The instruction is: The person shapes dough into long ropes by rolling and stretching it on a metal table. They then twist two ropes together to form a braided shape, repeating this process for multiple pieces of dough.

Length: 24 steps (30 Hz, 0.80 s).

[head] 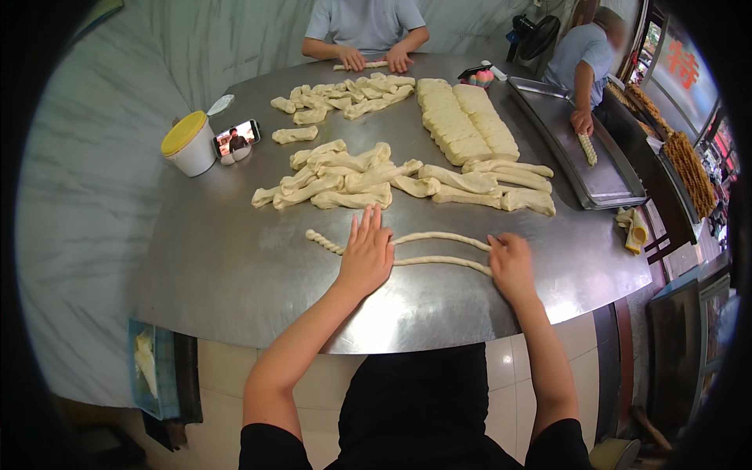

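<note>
A rope of pale dough lies before me on the steel table. Its left end is a twisted tail; to the right, two smooth strands run side by side with a gap between them. My left hand holds the rope down where tail and strands meet, palm low and several fingers stretched forward. At the strands' right ends, my right hand has its fingers curled over them and hides the tips. Just beyond my left fingertips is a heap of uncooked dough pieces.
Farther back sit scored dough slabs and more dough pieces. A yellow-lidded tub and a propped phone stand left. Across the table a person rolls dough. Another person holds twisted dough over a metal tray.
</note>
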### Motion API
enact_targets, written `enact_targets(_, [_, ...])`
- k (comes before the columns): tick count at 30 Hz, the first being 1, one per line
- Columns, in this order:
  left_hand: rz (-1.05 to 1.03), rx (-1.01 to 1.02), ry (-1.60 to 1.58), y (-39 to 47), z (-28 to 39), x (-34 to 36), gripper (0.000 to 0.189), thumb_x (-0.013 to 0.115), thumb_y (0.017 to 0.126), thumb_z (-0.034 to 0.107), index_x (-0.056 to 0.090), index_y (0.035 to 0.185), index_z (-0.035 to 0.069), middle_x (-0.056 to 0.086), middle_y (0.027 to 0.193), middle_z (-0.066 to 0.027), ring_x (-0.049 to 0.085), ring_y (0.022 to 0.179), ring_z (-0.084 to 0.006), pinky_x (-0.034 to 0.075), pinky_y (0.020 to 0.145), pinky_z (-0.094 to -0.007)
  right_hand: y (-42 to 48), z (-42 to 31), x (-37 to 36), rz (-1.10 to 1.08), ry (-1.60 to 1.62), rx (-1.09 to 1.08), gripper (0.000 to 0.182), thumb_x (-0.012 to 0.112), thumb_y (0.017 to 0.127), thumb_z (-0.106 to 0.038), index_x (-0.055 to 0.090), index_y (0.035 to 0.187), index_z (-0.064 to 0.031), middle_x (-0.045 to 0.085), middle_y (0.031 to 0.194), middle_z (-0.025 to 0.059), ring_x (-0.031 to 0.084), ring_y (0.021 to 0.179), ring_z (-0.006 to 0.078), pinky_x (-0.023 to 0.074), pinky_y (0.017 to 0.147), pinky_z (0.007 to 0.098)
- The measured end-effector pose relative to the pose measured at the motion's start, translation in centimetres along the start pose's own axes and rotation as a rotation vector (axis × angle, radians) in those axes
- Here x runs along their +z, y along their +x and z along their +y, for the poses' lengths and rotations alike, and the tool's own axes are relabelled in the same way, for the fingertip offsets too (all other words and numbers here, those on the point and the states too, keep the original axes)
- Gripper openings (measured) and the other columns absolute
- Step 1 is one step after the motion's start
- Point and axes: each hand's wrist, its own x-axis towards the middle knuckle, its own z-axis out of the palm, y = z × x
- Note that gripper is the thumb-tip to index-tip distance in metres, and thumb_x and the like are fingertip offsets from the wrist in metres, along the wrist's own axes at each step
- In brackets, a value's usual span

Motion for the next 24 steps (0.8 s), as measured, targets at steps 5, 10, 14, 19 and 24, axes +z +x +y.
enact_targets(5, [-0.223,0.172,-0.210,-8.4,4.4,-4.3,0.062,0.061,0.098,0.025,0.042,0.147,-0.007,0.038,0.156,-0.0298,0.036,0.147,-0.0437,0.028,0.123,-0.0552,-5.3,-1.4,-3.9,-0.055,0.041,-0.294,0.018,0.067,0.091,-0.007,0.072,0.108,-0.0028,0.069,0.119,0.0164,0.064,0.109,0.0324,0.0503,0.089,0.0473])
enact_targets(10, [0.003,-0.069,-0.251,-4.8,3.5,-1.1,0.040,0.052,0.104,0.015,0.049,0.136,-0.009,0.048,0.146,-0.0334,0.045,0.139,-0.0479,0.032,0.120,-0.0565,-3.0,-0.4,-3.2,-0.087,0.136,0.062,0.019,0.066,0.092,-0.008,0.072,0.110,-0.0028,0.069,0.119,0.0144,0.063,0.109,0.0334,0.0500,0.089,0.0468])
enact_targets(14, [-0.046,0.104,0.068,0.1,0.9,0.3,0.050,0.054,0.102,0.021,0.048,0.142,-0.009,0.041,0.154,-0.0304,0.036,0.147,-0.0425,0.026,0.123,-0.0544,-0.1,-1.2,-1.0,-0.011,-0.016,-0.022,0.018,0.066,0.092,-0.008,0.072,0.108,-0.0031,0.069,0.121,0.0142,0.063,0.110,0.0338,0.0496,0.091,0.0472])
enact_targets(19, [-0.307,0.213,-0.057,-8.5,4.6,-2.9,0.055,0.060,0.098,0.017,0.045,0.143,-0.012,0.040,0.154,-0.0323,0.040,0.146,-0.0434,0.033,0.121,-0.0534,-4.8,-1.4,-4.0,-0.023,0.080,-0.284,0.021,0.066,0.091,-0.007,0.072,0.110,-0.0023,0.068,0.123,0.0162,0.062,0.113,0.0348,0.0486,0.098,0.0474])
enact_targets(24, [-0.065,-0.083,-0.189,-2.4,3.1,-0.1,0.030,0.053,0.100,0.015,0.054,0.119,-0.009,0.042,0.150,-0.0355,0.042,0.142,-0.0476,0.034,0.119,-0.0552,-2.2,0.0,-2.3,-0.144,0.172,0.176,0.027,0.065,0.089,-0.005,0.071,0.115,-0.0011,0.067,0.123,0.0202,0.062,0.114,0.0373,0.0435,0.112,0.0490])
